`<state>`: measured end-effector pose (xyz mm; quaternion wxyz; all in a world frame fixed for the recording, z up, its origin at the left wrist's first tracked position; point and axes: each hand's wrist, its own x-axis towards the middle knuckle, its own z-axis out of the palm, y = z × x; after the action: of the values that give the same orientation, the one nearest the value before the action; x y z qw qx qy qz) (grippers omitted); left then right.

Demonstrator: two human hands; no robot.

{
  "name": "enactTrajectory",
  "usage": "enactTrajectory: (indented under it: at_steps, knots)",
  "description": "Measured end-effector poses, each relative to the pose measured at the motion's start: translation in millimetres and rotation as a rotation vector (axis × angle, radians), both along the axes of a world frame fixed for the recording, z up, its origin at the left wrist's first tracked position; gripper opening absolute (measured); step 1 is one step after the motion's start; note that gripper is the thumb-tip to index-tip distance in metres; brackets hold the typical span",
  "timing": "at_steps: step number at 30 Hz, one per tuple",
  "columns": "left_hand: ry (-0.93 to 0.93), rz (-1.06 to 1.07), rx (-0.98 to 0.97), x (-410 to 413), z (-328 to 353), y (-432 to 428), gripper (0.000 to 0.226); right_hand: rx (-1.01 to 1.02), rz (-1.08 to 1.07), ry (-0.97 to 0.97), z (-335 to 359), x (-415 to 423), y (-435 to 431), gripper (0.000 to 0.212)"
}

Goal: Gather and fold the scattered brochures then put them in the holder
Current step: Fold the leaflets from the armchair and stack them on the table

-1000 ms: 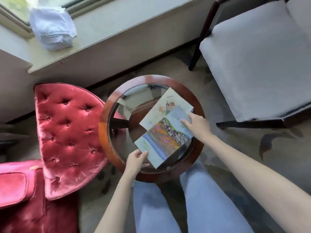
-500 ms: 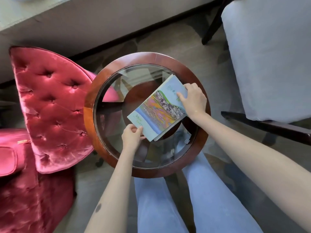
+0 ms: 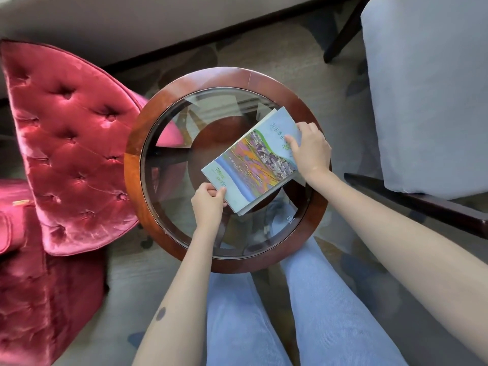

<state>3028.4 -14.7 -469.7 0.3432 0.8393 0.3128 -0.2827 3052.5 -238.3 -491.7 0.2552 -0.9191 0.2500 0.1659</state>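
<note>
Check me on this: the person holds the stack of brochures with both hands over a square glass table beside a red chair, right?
Not quite. The head view shows the table is round, not square. The rest stands: the left hand and right hand hold the stack of brochures over its glass top, beside the red chair.

Nothing reads clearly. The brochure [image 3: 253, 165] bears green characters toward its 1 and 7 o'clock ends, too blurred to read. A round stamp [image 3: 291, 218] on the table [image 3: 133, 175] glass at 5 o'clock is too tiny.
</note>
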Motion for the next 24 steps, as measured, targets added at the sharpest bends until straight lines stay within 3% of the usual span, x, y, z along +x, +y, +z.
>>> enactTrajectory:
  at_steps: [5, 8, 11, 14, 17, 20, 24]
  knots:
    - [-0.018, 0.197, 0.010, -9.1, 1.8, -9.4, 0.025, 0.009, -0.037, 0.003, 1.4, 1.5, 1.3, 0.034]
    - [0.050, 0.606, -0.029, -24.9, 4.6, -25.6, 0.028, 0.004, -0.050, 0.017, 2.8, 1.9, 2.1, 0.035]
    - [0.225, 1.123, -0.397, -42.4, 14.4, -46.9, 0.037, -0.011, -0.050, 0.038, 2.6, 1.7, 4.3, 0.037]
    - [0.316, 1.416, -0.718, -49.1, 23.5, -66.4, 0.058, 0.003, -0.079, 0.067, 3.4, 0.2, 3.8, 0.037]
    - [0.279, 1.514, -0.812, -40.2, 24.1, -77.2, 0.063, 0.044, -0.126, 0.098, 4.6, -6.5, 2.2, 0.038]
    - [0.263, 1.544, -0.779, -21.9, 20.5, -74.9, 0.061, 0.078, -0.189, 0.123, 6.2, -22.6, 9.4, 0.037]
    - [0.311, 1.317, -0.641, -9.2, 21.8, -62.8, 0.050, 0.163, -0.362, 0.129, 8.9, -55.4, 27.4, 0.036]
